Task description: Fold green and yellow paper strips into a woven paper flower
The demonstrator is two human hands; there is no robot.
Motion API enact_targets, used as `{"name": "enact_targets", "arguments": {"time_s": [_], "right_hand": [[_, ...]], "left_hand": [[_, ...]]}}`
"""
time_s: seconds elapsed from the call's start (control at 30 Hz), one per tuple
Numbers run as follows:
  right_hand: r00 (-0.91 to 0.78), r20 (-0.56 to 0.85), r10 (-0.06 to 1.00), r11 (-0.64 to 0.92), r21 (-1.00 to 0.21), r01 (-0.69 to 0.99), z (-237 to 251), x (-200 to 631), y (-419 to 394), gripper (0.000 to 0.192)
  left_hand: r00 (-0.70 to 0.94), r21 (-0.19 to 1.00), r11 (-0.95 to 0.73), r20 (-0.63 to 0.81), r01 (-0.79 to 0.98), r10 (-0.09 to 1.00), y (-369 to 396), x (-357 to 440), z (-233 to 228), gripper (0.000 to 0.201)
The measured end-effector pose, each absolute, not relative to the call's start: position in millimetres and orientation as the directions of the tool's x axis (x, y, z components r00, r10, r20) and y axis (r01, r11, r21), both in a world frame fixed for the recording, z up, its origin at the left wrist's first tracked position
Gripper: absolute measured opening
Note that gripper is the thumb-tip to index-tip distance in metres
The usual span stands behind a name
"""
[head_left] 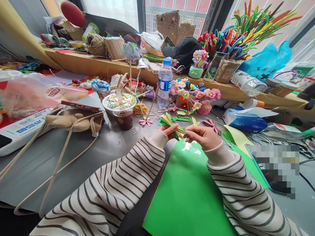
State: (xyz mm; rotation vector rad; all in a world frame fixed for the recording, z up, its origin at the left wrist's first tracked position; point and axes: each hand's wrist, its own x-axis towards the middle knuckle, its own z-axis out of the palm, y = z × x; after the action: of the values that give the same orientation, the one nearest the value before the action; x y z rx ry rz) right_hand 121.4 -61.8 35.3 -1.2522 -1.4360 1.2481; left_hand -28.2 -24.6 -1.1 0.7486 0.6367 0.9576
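A pleated paper piece [170, 122] in green and yellow is fanned out between my hands. My left hand [169, 130] pinches it from the left, with its fingers closed on the folds. At its right end my right hand [203, 136] grips the yellow tip between thumb and forefinger. Below both hands lies a large green sheet [189, 190]. Just behind them are yellow folded paper strips [194, 122], green paper strips [184, 118] and a red-and-white folded paper flower [211, 126]. Green-handled scissors [230, 143] lie right of my right hand, partly hidden.
A lidded drink cup [123, 121] and a water bottle [164, 85] stand behind on the left. A beige bag [73, 123] with a phone [80, 105] on it lies at left. Right are a tissue pack [243, 122] and a tablet-like device [268, 173]. Fuzzy flowers [194, 93] line the back.
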Motion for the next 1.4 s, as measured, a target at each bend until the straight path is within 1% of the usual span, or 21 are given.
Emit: {"name": "enact_targets", "arguments": {"time_s": [0.1,0.2,0.3,0.4,0.5,0.63,0.87,1.17,1.3,1.4], "right_hand": [[-0.181,-0.153,0.971,-0.148,-0.988,0.04,36.8,121.8,-60.4,0.028],[-0.176,-0.29,0.941,-0.303,-0.951,-0.053,38.3,123.7,-58.3,0.032],[-0.162,-0.341,0.926,-0.355,-0.932,-0.073,39.8,126.8,-57.1,0.034],[-0.174,-0.33,0.928,-0.343,-0.938,-0.056,40.1,129.0,-57.0,0.032],[-0.158,-0.282,0.946,-0.293,-0.954,-0.054,39.9,128.1,-58.0,0.03],[-0.119,-0.228,0.966,-0.238,-0.969,-0.069,40.7,124.7,-60.5,0.028],[-0.14,-0.201,0.969,-0.217,-0.971,-0.103,43.6,123.3,-64.3,0.024],[-0.198,-0.257,0.946,-0.277,-0.957,-0.08,39.9,125.4,-61.2,0.022],[-0.211,-0.255,0.944,-0.266,-0.964,-0.023,42.3,122.9,-62.5,0.024],[-0.219,-0.233,0.948,-0.235,-0.972,0.014,46.5,121.8,-64.8,0.023]], "left_hand": [[0.464,0.787,0.427,-0.205,-0.445,0.862,-22.3,-27.8,-0.9,0.036],[0.488,0.79,0.447,-0.219,-0.419,0.845,-20.9,-27.4,-2.5,0.036],[0.498,0.783,0.464,-0.233,-0.413,0.835,-20.5,-27.2,-4.7,0.032],[0.496,0.767,0.474,-0.236,-0.432,0.836,-21.0,-27.8,-5.6,0.027],[0.489,0.755,0.471,-0.229,-0.457,0.842,-22.3,-28.7,-4.5,0.025],[0.459,0.748,0.461,-0.235,-0.477,0.857,-24.5,-29.1,-1.7,0.025],[0.46,0.741,0.466,-0.238,-0.484,0.856,-24.7,-29.3,-1.0,0.028],[0.454,0.749,0.443,-0.213,-0.493,0.865,-25.1,-29.6,-4.2,0.029],[0.492,0.76,0.432,-0.171,-0.486,0.853,-25.3,-29.1,-5.6,0.029],[0.495,0.756,0.441,-0.18,-0.483,0.85,-25.8,-29.0,-4.2,0.028]]}}
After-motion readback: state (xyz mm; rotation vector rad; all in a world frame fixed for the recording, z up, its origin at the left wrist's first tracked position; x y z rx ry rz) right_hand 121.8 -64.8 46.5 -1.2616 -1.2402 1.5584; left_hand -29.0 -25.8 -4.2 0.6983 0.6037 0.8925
